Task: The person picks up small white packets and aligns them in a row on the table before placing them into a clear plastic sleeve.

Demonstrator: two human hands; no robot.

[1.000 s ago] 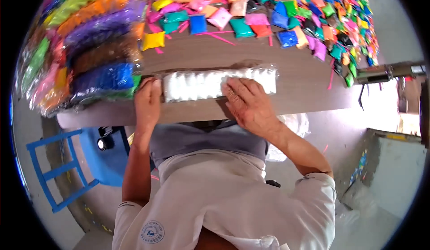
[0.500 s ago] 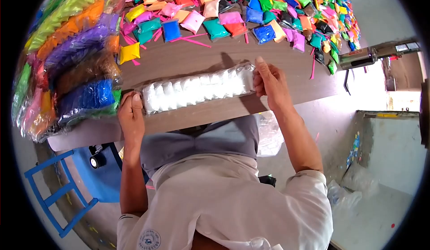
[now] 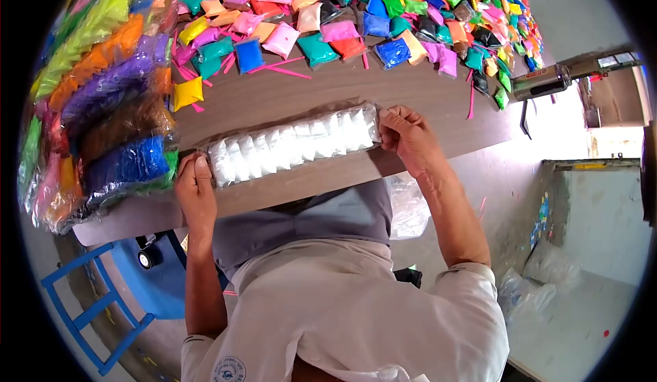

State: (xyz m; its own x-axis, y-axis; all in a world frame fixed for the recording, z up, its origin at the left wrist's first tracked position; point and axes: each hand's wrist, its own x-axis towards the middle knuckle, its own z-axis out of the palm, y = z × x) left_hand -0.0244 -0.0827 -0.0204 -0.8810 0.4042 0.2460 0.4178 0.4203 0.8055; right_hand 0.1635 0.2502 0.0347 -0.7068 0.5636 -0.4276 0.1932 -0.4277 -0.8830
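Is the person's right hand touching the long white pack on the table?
Touching. The head view shows the right hand with fingers closed over the end of the long white pack, no gap between them.

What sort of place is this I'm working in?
Probably a small packing workshop: a wooden table strewn with loose coloured sachets, clear bags of colour-sorted sachets stacked alongside, and the left hand and right hand holding a long white pack.
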